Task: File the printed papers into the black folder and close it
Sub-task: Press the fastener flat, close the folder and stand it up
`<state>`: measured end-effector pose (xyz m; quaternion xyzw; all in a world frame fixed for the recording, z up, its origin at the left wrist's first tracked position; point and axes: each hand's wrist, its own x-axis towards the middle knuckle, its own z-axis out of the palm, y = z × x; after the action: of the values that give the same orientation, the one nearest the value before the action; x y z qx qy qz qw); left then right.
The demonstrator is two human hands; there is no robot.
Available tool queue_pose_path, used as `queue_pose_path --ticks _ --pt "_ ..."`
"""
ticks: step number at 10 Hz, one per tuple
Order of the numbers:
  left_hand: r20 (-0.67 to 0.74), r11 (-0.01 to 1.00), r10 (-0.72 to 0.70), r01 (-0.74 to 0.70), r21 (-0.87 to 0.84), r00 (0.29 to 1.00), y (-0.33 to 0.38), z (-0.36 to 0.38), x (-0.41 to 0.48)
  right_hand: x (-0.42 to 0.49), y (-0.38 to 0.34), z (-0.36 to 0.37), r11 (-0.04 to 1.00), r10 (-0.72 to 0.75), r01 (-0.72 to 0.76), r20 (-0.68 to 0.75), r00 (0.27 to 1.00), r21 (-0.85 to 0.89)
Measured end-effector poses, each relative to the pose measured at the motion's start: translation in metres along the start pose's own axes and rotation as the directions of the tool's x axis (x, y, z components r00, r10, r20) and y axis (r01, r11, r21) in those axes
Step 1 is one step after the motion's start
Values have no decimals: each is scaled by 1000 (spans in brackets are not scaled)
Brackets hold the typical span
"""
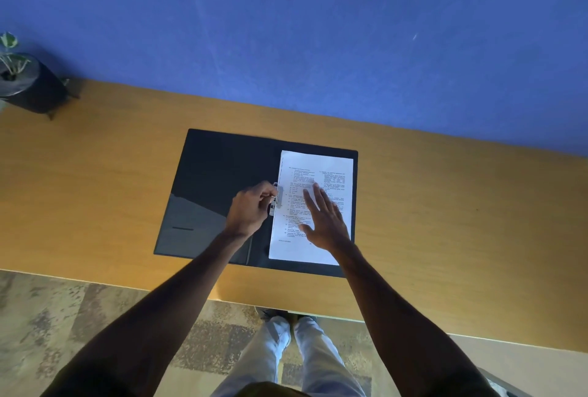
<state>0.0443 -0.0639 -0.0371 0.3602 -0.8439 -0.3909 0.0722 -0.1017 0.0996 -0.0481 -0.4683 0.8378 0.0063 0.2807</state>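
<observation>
Wood desk [445, 205]: black folder [216, 173] open; L grip [251, 209] pinching clip [276, 199], R grip [324, 218] spread on papers [331, 170].

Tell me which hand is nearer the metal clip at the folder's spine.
Left. The left hand has its fingertips on the metal clip at the papers' inner edge. The right hand lies flat on the printed papers, just right of the clip.
</observation>
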Motion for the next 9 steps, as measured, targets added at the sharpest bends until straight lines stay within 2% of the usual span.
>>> queue_pose_path --ticks 2,4,5,6,9 --pt "-45 1000 -19 18 -14 999 -1 4 -13 0 0 0 1000 -2 2 -1 1000 0" --pt "-25 984 -122 117 -132 992 3 7 -3 -1 0 1 1000 -9 9 -15 1000 6" --pt "80 977 -214 215 -11 974 0 10 -3 -2 0 1 1000 -12 12 -22 1000 19" --pt "187 942 -331 314 115 925 -6 15 -5 -1 0 3 1000 -6 7 -22 1000 11" --pt "219 917 -343 276 288 913 -19 23 -7 1 0 8 1000 9 -8 -37 999 11"
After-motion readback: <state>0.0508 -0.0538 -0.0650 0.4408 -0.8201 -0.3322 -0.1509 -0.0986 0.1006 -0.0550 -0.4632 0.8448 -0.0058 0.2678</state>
